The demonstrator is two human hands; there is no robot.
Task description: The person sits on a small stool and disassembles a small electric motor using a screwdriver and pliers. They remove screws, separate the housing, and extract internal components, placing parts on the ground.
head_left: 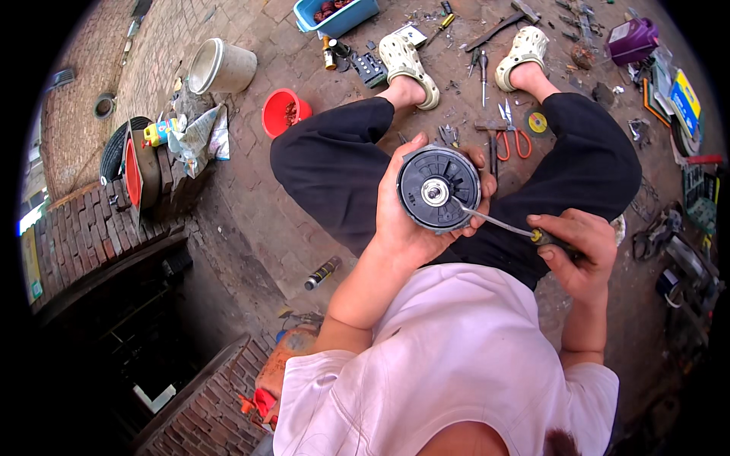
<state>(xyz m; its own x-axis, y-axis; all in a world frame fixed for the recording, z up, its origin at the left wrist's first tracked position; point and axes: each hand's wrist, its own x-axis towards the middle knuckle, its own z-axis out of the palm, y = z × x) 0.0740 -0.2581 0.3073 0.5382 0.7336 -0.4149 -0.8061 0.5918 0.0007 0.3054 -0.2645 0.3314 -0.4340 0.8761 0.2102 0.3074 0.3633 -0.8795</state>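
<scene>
Above black trousers (334, 167), gripping black disc (417, 173) in curled left hand (394, 224), holding screwdriver (498, 221) beside metal hub (435, 192) in closed right hand (584, 249); seemingly mid-work, with hub still seated.

i wear a pale pink t-shirt (475, 342) with loose short sleeves (595, 399) and one small dark spot (396, 332), plain black trousers (334, 175), and cream-coloured clogs (403, 57) with holes and heel straps (430, 96).

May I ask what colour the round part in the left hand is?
The round part is mostly black and silvery at its middle, seen in the head view.
</scene>
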